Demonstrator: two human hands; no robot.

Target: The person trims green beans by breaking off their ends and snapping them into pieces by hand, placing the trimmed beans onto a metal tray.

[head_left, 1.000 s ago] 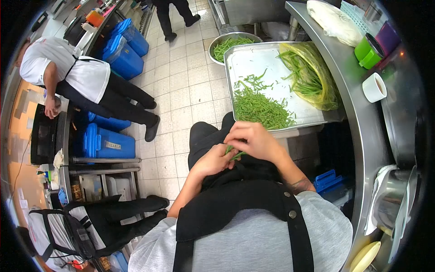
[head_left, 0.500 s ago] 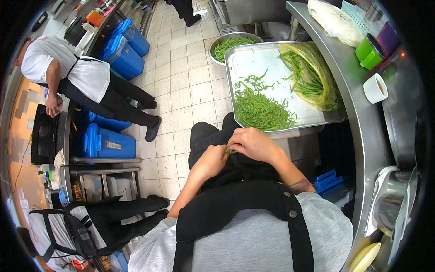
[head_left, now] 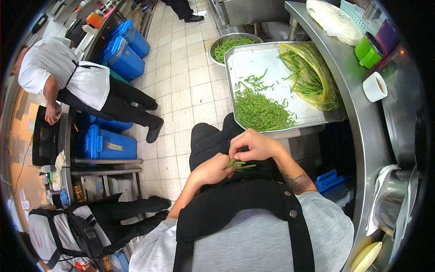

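Note:
Over my lap, my left hand point(head_left: 212, 169) is closed around a few green beans point(head_left: 246, 167), whose ends poke out to the right past the fingers. My right hand point(head_left: 254, 144) is curled in a pinch at the upper tip of one bean, close against the left fingers. Just beyond the hands is a metal tray point(head_left: 258, 61) with a heap of short bean pieces point(head_left: 263, 111) at its near left. A yellow plastic bag point(head_left: 330, 93) of long beans lies open on the tray's right side.
A metal bowl of beans point(head_left: 231, 45) sits behind the tray. A steel counter point(head_left: 349, 81) curves along my right, bearing a white cup point(head_left: 375, 87) and a green container point(head_left: 368, 50). Two people point(head_left: 63, 68) stand at the left counter near blue bins point(head_left: 111, 145).
My right hand has shifted slightly right and turned, and my left hand has lowered a little. More of the beans now shows between them. The person at upper left has moved their arm slightly.

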